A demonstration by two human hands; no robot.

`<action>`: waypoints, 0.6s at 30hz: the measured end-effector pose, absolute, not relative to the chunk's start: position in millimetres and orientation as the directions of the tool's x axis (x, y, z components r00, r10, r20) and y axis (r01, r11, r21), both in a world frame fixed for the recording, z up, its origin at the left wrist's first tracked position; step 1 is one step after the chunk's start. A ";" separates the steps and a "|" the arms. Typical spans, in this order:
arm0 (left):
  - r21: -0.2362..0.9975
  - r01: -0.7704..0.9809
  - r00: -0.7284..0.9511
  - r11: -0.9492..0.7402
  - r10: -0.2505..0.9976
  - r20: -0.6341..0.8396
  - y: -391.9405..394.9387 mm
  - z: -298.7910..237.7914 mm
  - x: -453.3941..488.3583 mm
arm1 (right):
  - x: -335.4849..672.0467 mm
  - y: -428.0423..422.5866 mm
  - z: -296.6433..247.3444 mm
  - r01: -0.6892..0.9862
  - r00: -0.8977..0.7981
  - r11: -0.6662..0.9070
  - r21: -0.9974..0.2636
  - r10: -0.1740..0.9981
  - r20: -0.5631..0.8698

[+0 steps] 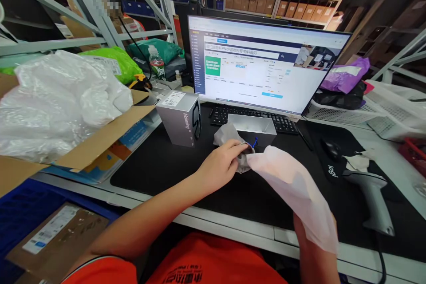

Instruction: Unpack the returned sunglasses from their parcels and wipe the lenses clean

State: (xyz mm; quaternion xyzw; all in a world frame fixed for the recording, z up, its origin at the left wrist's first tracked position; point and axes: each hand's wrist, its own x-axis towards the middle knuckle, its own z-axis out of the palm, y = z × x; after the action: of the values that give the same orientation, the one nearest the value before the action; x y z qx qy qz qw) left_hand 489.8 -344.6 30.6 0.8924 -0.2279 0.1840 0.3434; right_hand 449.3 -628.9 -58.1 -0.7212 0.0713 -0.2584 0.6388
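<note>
My left hand (221,164) is closed on a grey, thinly wrapped item (244,163) over the black desk mat. A short blue cord or tie (254,143) sticks up beside its fingers. My right hand and part of its forearm are covered by a white translucent bag (289,173), whose narrow end meets the grey item. The right fingers are hidden, with only a faint tint showing through. Just behind the hands stands an open silver box part (252,123). An upright grey printed box (179,120) with a white label stands to the left.
A monitor (259,66) and keyboard (221,116) are behind. At right lie a mouse (332,148), a barcode scanner (374,199) and white baskets (342,114). An open carton (109,137) with clear plastic packaging (63,102) borders the left side. Another person (133,26) is beyond the frame.
</note>
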 end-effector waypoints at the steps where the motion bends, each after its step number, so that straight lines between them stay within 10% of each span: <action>1: 0.552 -0.538 0.829 -0.637 -0.280 0.485 -345.7 33.0 490.4 | 447.5 -625.7 -59.6 0.229 0.867 -0.184 -0.956 -0.407 0.286; 10: 0.610 -0.531 0.838 -0.588 -0.257 0.481 -347.8 37.0 484.5 | 435.1 -607.0 -34.4 0.562 0.721 -0.568 -0.602 -0.021 0.693; 15: 0.524 -0.678 0.728 -0.516 -0.373 0.575 -341.6 44.3 476.3 | 449.8 -604.0 -14.7 0.832 0.491 -0.437 -0.340 0.295 0.820; 18: 0.468 -0.742 0.670 -0.480 -0.497 0.551 -338.1 53.3 472.1 | 450.4 -602.8 -8.8 0.812 0.533 -0.416 -0.410 0.242 0.811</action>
State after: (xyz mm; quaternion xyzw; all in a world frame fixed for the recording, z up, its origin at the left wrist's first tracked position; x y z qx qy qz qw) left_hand 472.1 -338.1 53.3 0.8428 -0.3675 0.1728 0.3532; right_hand 450.4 -602.8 -8.8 -0.7691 -0.3425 -0.3410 0.4182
